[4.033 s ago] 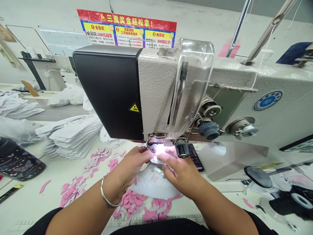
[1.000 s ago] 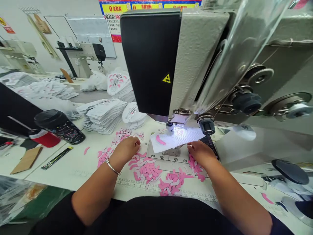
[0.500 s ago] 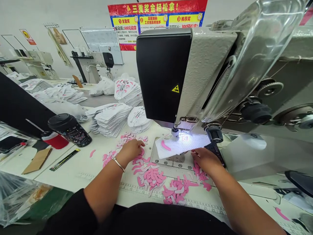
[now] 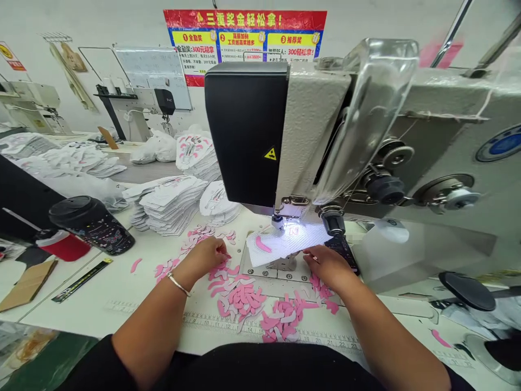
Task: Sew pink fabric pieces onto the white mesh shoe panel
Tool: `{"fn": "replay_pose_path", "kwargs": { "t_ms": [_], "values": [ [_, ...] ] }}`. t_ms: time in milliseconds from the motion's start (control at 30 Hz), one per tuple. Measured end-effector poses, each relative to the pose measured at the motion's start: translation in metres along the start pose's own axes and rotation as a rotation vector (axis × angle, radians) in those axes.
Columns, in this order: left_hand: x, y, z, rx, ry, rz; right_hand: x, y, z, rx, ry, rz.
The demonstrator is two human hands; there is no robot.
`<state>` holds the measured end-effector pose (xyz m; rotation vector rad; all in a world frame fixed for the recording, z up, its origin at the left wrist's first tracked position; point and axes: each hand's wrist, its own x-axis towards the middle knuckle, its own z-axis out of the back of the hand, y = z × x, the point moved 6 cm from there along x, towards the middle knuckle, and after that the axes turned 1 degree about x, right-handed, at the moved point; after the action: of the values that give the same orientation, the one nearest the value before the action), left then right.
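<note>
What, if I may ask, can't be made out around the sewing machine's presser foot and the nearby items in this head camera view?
The stitching point under the presser foot, head view: washed out by glare on the white mesh panel.
The dark phone, head view: partly covered by the right hand.
The poster's small print, head view: too small to read.

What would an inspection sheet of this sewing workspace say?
Surface: white worktable with a printed ruler scale along its edge.
Job's things: white mesh shoe panel under the needle of the sewing machine; pink cut pieces beside it.
Clutter: stacked white panels, black tumbler, phone.
Hands: left hand among the pink pieces; right hand at the panel's edge.
Cables: nothing seen.
Surroundings: wall poster, another sewing machine.
</note>
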<state>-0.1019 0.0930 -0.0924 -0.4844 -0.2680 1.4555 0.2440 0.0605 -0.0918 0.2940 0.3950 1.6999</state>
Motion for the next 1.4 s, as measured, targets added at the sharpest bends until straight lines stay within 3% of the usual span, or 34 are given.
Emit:
{"fn": "replay_pose_path", "kwargs": {
  "t_ms": [133,233,333,433,533,600,733,867,1400],
  "values": [
    [-0.02,-0.01,0.026,-0.176,0.013,-0.05,-0.023,0.028,0.016,0.047,0.033,0.17],
    [-0.04,-0.032,0.054,-0.64,-0.07,-0.091,-0.052,0.068,0.038,0.139,0.064,0.495],
    [-0.059,-0.069,0.065,-0.928,-0.061,-0.146,-0.074,0.099,0.07,0.147,-0.163,0.734],
    [-0.07,-0.109,0.06,-1.002,-0.031,-0.186,-0.073,0.108,0.09,0.002,-0.458,0.726],
    [-0.068,-0.136,0.047,-1.048,-0.001,-0.173,-0.056,0.105,0.083,-0.161,-0.525,0.626],
    [-0.063,-0.146,0.039,-1.056,0.02,-0.161,-0.047,0.102,0.075,-0.155,-0.563,0.662],
    [-0.052,-0.15,0.031,-0.931,0.007,-0.162,-0.046,0.098,0.064,-0.059,-0.752,0.731],
    [-0.044,-0.15,0.028,-0.863,-0.022,-0.168,-0.053,0.098,0.058,-0.026,-0.85,0.749],
    [-0.037,-0.153,0.026,-0.604,0.026,-0.101,-0.057,0.098,0.055,0.032,-0.881,0.808]
  ]
}}
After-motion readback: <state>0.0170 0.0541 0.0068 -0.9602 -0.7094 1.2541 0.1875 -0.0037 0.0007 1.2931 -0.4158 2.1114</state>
